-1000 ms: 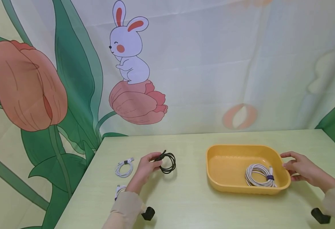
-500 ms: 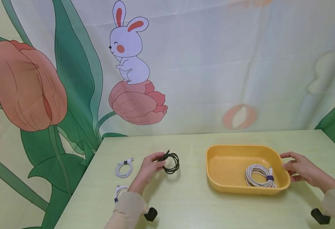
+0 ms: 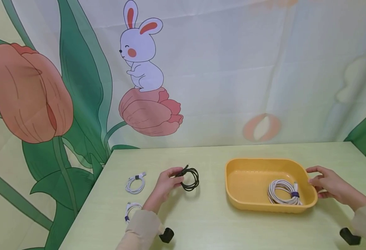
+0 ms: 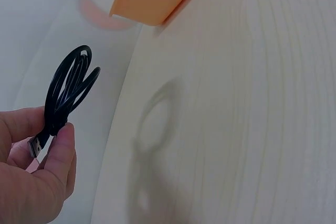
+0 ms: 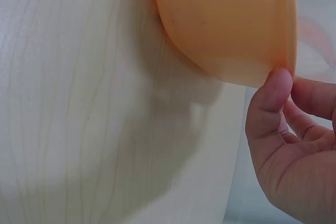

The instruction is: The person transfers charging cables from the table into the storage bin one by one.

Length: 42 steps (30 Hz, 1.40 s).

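Note:
My left hand (image 3: 167, 184) pinches a coiled black USB cable (image 3: 193, 180) between thumb and fingers. In the left wrist view the USB cable (image 4: 65, 90) is held up above the table, its loops pointing away from the palm and its metal plug (image 4: 35, 146) close to the fingers. My right hand (image 3: 331, 184) holds the right end of a yellow plastic tray (image 3: 255, 207). In the right wrist view, the thumb (image 5: 277, 88) lies against the tray's wall at the rim. Inside the tray, on its right side, rests a coiled white cable (image 3: 278, 198) with a dark blue strap.
Two more coiled white cables lie at the table's left: one cable (image 3: 135, 184) with a black tie, and a nearer cable (image 3: 130, 210) partly hidden by the left forearm. Behind the pale wooden table (image 3: 208, 222) hangs a printed curtain (image 3: 220, 76).
My left hand has moved slightly right, carrying the black USB cable toward the tray. The right hand, the tray and the white cables stay where they were.

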Each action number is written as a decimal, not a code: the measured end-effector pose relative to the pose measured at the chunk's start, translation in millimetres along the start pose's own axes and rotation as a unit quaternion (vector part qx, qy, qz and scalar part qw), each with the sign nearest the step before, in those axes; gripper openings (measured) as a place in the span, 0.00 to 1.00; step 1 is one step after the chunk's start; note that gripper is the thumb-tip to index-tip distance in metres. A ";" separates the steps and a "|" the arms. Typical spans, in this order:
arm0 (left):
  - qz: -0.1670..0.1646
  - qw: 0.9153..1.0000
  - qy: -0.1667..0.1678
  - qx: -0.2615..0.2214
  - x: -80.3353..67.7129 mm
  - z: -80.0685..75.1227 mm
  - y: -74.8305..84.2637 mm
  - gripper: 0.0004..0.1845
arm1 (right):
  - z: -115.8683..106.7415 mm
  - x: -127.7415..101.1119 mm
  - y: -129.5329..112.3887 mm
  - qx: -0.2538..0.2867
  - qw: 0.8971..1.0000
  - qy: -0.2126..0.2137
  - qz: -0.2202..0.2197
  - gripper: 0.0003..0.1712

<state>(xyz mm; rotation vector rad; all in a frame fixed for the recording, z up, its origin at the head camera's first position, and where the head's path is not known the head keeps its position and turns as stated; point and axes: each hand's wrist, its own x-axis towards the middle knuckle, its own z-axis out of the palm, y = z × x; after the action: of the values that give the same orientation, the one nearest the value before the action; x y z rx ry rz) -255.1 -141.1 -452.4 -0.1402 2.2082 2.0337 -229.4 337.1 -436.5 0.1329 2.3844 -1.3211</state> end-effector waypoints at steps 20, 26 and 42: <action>-0.003 1.000 -0.016 -0.003 0.3 17.8 5.4 0.20 | -0.6 -0.6 1.4 0.001 1.000 0.002 -0.001 0.31; -0.003 1.000 -0.020 -0.004 -0.8 22.3 10.7 0.20 | -1.2 -0.8 0.0 0.001 1.000 0.001 -0.002 0.32; 0.011 0.999 -0.045 -0.009 -3.1 37.0 17.2 0.20 | -0.1 0.8 2.0 -0.001 1.000 0.002 -0.005 0.31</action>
<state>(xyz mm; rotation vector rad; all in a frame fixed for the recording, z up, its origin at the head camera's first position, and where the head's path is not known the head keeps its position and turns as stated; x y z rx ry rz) -253.4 -102.9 -437.9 -0.0252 2.1470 2.0291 -229.6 338.2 -438.3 0.1243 2.3937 -1.3230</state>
